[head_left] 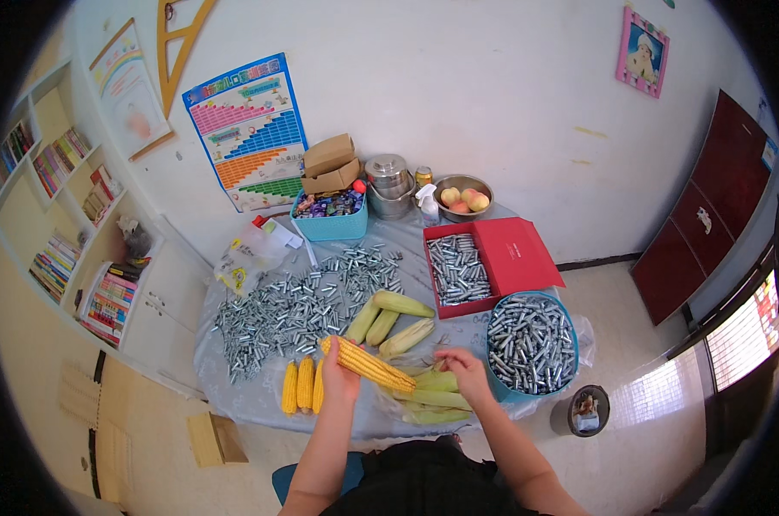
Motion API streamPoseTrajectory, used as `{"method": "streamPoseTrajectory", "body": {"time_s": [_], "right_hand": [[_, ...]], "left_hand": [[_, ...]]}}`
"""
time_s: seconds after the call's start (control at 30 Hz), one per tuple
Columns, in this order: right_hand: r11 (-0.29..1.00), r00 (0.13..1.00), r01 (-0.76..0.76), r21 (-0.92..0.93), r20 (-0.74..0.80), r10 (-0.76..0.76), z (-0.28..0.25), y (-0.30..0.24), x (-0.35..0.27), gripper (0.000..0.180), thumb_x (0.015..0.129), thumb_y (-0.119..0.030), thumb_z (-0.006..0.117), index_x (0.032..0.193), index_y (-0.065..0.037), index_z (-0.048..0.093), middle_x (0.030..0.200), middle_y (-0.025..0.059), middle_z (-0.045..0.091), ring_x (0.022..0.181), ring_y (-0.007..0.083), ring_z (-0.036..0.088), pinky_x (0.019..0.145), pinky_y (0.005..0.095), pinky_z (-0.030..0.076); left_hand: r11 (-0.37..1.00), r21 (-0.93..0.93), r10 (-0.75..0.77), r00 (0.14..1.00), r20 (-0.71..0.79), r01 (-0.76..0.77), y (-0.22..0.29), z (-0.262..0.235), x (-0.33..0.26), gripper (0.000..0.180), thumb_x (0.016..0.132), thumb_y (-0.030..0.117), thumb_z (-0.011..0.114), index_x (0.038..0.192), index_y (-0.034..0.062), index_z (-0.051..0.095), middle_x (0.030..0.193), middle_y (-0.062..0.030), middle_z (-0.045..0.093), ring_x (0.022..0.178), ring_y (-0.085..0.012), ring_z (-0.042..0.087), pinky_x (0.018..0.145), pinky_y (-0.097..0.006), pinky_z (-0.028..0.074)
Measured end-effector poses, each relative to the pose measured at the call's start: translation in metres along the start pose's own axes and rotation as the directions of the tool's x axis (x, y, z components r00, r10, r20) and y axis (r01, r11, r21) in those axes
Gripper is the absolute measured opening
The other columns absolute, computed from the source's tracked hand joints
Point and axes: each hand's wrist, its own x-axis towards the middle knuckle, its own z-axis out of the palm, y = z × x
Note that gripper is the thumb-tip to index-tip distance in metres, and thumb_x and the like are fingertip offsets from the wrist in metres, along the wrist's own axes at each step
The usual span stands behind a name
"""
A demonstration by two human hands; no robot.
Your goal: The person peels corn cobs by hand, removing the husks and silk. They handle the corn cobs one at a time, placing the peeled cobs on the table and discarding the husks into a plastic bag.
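Left hand: closed on a bare yellow cob, gripping it near its upper-left end, at lower centre of the frame. Cob is raised in front of the tabletop; its height above the cloth cannot be judged from this one view.

Right hand: to the right of the cob, fingers bent, with fingertips drawn close to each other. Pale, thin matter shows near the fingertips; cannot tell whether it is pinched or merely behind them.

Key relation: long axis of the cob runs from upper left to lower right, slanting down. Its free end points toward the right hand and stops short of it, a little lower in the frame than the right fingertips. Seen from the right hand, the cob lies to the left. Left hand has the contact; right hand is the nearer one to the free end, with a visible gap between.

Surroundings: green husks lie below and between the hands, nearest the right one. Ears in their husks lie above the held cob. Three bare cobs sit side by side, left of the left hand, long axes near vertical in frame. Blue tub of metal cylinders stands just right of the right hand.
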Motion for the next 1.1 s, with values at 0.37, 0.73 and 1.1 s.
{"method": "streamPoseTrajectory", "body": {"time_s": [0.37, 0.73, 1.1], "right_hand": [[0.932, 0.999, 0.016, -0.361, 0.049, 0.002, 0.029, -0.002, -0.03, 0.015, 0.075, -0.013, 0.07, 0.079, 0.0, 0.066, 0.078, 0.0083, 0.061, 0.069, 0.0152, 0.058, 0.063, 0.0267, 0.047], [0.951, 0.997, 0.083, -0.299, 0.017, -0.082, 0.029, 0.005, -0.015, 0.009, 0.077, -0.009, 0.062, 0.08, -0.002, 0.057, 0.079, 0.0075, 0.058, 0.072, 0.0205, 0.059, 0.069, 0.0299, 0.047], [0.76, 0.976, 0.061, 0.647, -0.198, 0.09, -0.014, -0.027, 0.015, 0.001, 0.084, -0.007, 0.052, 0.085, -0.008, 0.052, 0.093, 0.0076, 0.059, 0.085, 0.0189, 0.057, 0.08, 0.0341, 0.047]], "left_hand": [[0.997, 0.009, 0.072, 0.996, -0.053, -0.071, -0.006, 0.01, -0.011, 0.024, 0.089, 0.027, 0.056, 0.1, 0.008, 0.049, 0.09, -0.0073, 0.055, 0.085, -0.0204, 0.055, 0.082, -0.038, 0.047], [0.95, 0.193, 0.241, 0.97, 0.037, -0.244, -0.021, 0.016, -0.019, 0.024, 0.089, 0.018, 0.057, 0.106, 0.0063, 0.045, 0.091, -0.0066, 0.054, 0.083, -0.0181, 0.056, 0.076, -0.033, 0.049], [0.995, 0.029, 0.089, 0.995, 0.044, -0.09, -0.009, -0.002, -0.007, 0.027, 0.09, 0.031, 0.052, 0.1, 0.0062, 0.052, 0.092, -0.0078, 0.057, 0.089, -0.0235, 0.055, 0.084, -0.039, 0.046]]}}
